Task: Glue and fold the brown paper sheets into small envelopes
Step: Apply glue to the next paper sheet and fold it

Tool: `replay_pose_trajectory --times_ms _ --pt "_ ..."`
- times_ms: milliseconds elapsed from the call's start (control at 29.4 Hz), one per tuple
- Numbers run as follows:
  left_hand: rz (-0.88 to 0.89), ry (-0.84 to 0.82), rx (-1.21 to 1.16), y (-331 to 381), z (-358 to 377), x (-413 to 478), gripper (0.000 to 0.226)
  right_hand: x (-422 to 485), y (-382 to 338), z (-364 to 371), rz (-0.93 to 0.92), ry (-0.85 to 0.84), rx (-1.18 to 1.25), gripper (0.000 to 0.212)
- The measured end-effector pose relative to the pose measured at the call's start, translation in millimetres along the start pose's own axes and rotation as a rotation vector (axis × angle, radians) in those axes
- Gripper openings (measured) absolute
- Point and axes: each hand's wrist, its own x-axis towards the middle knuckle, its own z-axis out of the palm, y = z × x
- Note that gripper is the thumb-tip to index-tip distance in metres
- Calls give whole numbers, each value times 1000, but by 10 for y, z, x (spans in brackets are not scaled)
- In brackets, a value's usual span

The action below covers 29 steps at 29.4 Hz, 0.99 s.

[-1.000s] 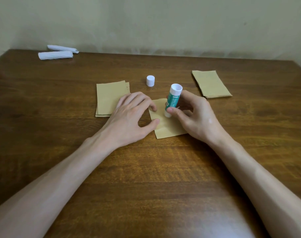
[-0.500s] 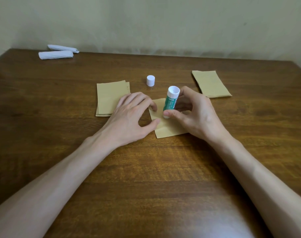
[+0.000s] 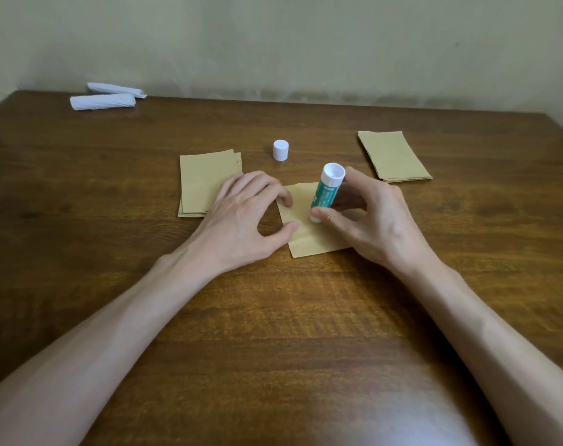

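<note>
Head view, looking down at a brown wooden table [image 3: 273, 317] set against a pale wall [image 3: 273, 43]. Two bare forearms reach in from the bottom corners and meet near the middle.

A small brown sheet [image 3: 309, 239] lies flat at the table's centre, between the two hands. A crease runs across it near its near edge.

The left hand [image 3: 241, 217] rests palm down, fingers spread and gently arched. Its index fingertip and thumb tip press on the sheet's left edge, holding it flat. The other fingers lie over the corner of a stack [image 3: 206, 178] of brown sheets just left of the centre sheet.

The right hand [image 3: 370, 220] pinches a glue stick [image 3: 326, 191] between thumb and fingers. The stick has a green label and a white base. It stands almost upright, tilted a little to the right, base up and glue end down on the sheet. The thumb lies across its lower end, so the tip itself is hidden.

The stick's white cap [image 3: 280, 150] stands alone on the table beyond the hands.

A second stack [image 3: 394, 156] of brown paper lies farther right, apart from the right hand.

Two white rolls [image 3: 103, 101] lie side by side at the far left corner, near the wall.
</note>
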Motion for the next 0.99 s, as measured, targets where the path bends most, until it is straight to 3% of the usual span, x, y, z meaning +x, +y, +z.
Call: replay_pose_trajectory --times_ms 647,749,885,987 --pt "-5 -1 -10 -8 10 -10 37 -39 90 -170 117 23 -115 29" --pt "1 4 -11 -17 11 -11 36 -38 124 -198 162 59 -24 36" --pt "4 21 -33 -25 19 0 34 -34 76 -234 221 227 330 37" --pt "3 44 -20 -24 26 9 33 5 70 -80 142 53 232 31"
